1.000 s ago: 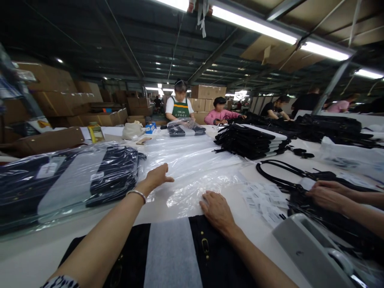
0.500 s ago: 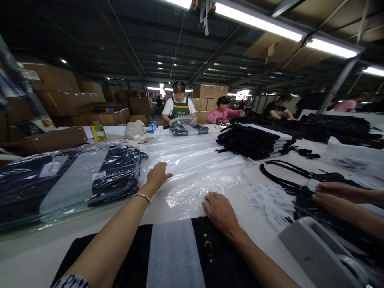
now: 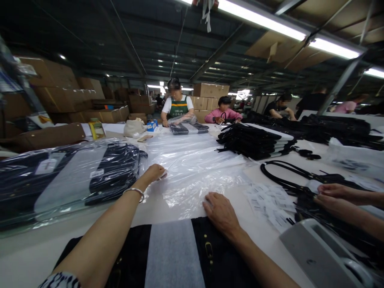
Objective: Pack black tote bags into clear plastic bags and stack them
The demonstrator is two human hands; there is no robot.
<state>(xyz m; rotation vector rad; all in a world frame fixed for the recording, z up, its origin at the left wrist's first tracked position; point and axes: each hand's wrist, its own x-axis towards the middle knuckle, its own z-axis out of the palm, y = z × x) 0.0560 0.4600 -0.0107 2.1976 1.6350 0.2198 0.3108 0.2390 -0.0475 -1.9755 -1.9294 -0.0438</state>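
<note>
Clear plastic bags (image 3: 192, 170) lie flat and spread over the white table ahead of me. My left hand (image 3: 154, 173), with a bangle at its wrist, is closed in a pinch at the left edge of the top plastic bag. On the near edge of the plastic rests my right hand (image 3: 220, 212), its fingers laid out and holding nothing. Close to my body is a black bag (image 3: 222, 256) with gold buckle hardware, a whitish paper sheet (image 3: 174, 252) lying across its middle. My forearms pass over it.
Plastic-wrapped black bags (image 3: 117, 172) are stacked at left. Folded black bags (image 3: 252, 140) form a pile at right, near scattered white labels (image 3: 270, 200) and a grey device (image 3: 324, 256). A co-worker's hands (image 3: 333, 194) handle black straps. Other people work across the table.
My left hand has gone from spread fingers to a closed pinch at the plastic's edge, dropping slightly. My right hand stays put. A co-worker opposite has shifted a little.
</note>
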